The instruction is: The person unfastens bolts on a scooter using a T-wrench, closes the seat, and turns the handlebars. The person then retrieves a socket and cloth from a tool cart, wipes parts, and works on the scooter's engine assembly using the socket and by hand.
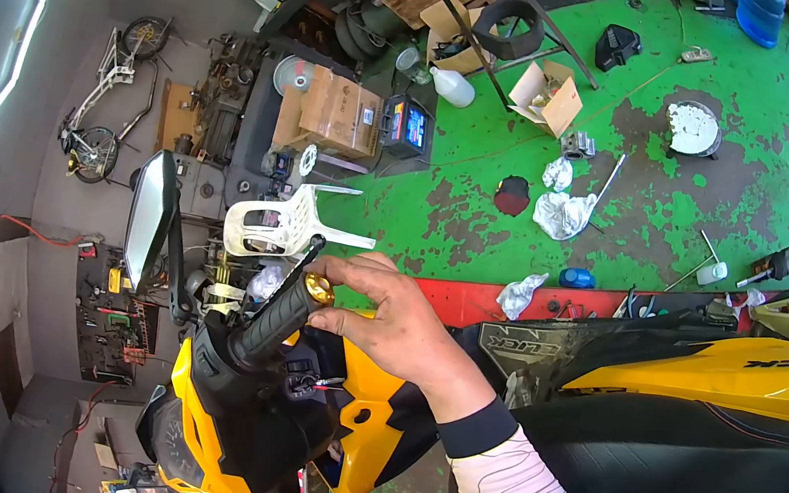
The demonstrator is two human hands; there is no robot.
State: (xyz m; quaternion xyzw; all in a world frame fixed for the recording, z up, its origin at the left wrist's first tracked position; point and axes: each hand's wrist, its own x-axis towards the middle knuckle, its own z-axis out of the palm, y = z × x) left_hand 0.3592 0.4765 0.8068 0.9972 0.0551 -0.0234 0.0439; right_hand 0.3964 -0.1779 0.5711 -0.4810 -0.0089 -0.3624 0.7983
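Note:
My right hand (394, 319) holds a gold bar end (319, 287) between thumb and fingers at the end of a black ribbed handlebar grip (270, 328). Its back faces the camera, and a dark cuff and patterned sleeve cover the forearm. Beside the grip runs a black lever (299, 268). A mirror (150, 222) on a black stalk stands to the left. Yellow front panels (205, 432) and a black seat (675, 478) belong to the same scooter. My left hand is out of view.
The view lies on its side. Beyond the handlebar is a white plastic chair (289, 224). Cardboard boxes (340, 114), a battery (405, 127), rags (563, 215) and a round pan (693, 129) stand or lie farther off. A red platform edge (462, 302) runs beside the scooter.

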